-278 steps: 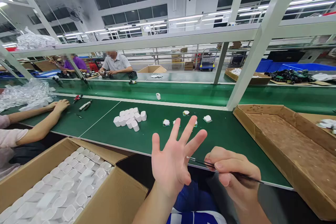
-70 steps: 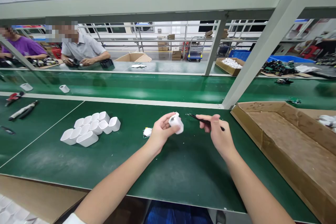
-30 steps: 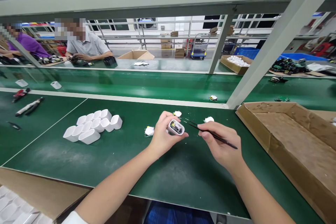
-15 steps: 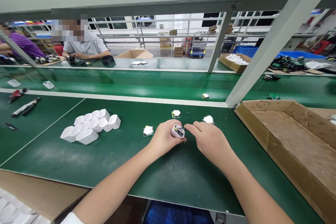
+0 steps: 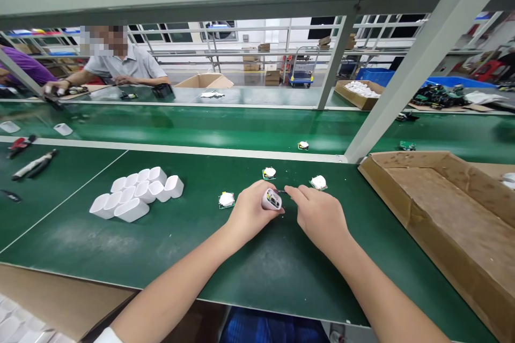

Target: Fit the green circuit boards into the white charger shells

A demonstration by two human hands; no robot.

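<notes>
My left hand (image 5: pixel 251 211) is shut around a white oval plastic casing (image 5: pixel 272 199), whose open end faces up and shows a yellow and dark part inside. My right hand (image 5: pixel 319 215) sits just to its right, fingers drawn together and pointing at the casing. A thin dark tip of black tweezers (image 5: pixel 280 191) shows between the hands; the rest is hidden behind my right hand. Small white-wrapped pieces on green boards lie close by: one (image 5: pixel 226 200) left of my left hand, others (image 5: pixel 269 172) (image 5: pixel 318 183) ahead.
Several white casings (image 5: pixel 137 195) stand grouped on the green bench to the left, with hand tools (image 5: pixel 34 164) farther left. A cardboard tray (image 5: pixel 438 209) lies at right. A green conveyor belt (image 5: pixel 201 128) runs ahead, and a co-worker (image 5: pixel 124 61) works beyond it.
My right hand has moved in toward the casing, and most of the tweezers are now hidden. The casing has turned in my left hand. A small white piece on the belt has moved left.
</notes>
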